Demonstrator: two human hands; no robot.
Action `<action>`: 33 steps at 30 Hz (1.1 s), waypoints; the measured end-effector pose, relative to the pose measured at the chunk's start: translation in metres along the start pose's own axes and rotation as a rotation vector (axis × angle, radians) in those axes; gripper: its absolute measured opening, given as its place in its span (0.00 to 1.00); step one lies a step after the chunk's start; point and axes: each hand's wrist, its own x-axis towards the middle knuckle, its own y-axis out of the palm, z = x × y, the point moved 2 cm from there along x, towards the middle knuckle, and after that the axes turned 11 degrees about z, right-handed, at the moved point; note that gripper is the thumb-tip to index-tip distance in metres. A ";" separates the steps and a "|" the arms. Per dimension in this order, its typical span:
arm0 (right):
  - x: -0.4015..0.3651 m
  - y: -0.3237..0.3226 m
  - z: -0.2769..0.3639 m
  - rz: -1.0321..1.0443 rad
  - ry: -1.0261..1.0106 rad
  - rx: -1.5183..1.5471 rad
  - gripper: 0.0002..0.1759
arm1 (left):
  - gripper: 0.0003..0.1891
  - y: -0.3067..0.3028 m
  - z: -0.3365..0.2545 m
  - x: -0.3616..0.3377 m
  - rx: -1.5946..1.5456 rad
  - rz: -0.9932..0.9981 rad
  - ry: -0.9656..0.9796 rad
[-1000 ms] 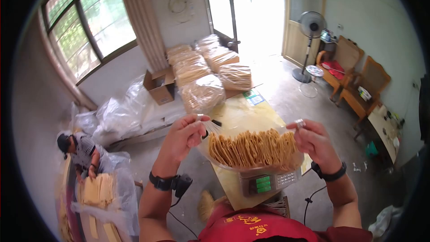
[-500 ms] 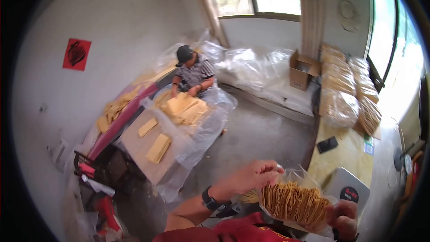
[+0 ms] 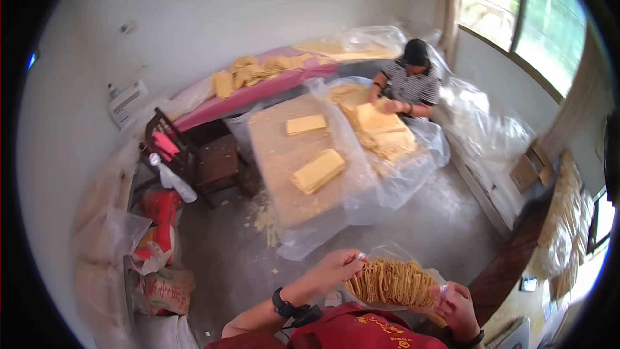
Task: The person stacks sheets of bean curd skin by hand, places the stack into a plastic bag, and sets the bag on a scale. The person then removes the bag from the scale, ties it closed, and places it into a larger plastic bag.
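A clear plastic bag packed with folded yellow-brown sheets is held level in front of my red shirt. At its left end, my left hand pinches the bag's edge, a dark watch on the wrist. My right hand grips the bag's right end, with fingers closed on the plastic. The sheets stand on edge in a tight row between both hands.
Beyond, a table bears two yellow stacks and plastic film. A seated person handles yellow sheets at its far side. A dark chair stands left; sacks lie lower left. A counter with a phone is at right.
The view has swung left, away from the counter, so the table and chair are more central. Both hands still hold the bag, which now sits in front of the table.
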 end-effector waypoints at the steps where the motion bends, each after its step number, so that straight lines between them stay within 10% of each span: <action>1: 0.024 0.014 -0.003 -0.004 0.053 0.036 0.20 | 0.15 -0.019 -0.002 -0.015 -0.003 -0.033 0.014; 15: 0.273 0.178 -0.031 0.619 0.422 0.043 0.17 | 0.12 -0.179 -0.023 -0.156 -0.245 -0.789 0.186; 33: 0.462 0.318 -0.088 0.712 0.647 -0.268 0.20 | 0.09 -0.404 0.000 -0.203 -0.484 -0.849 0.052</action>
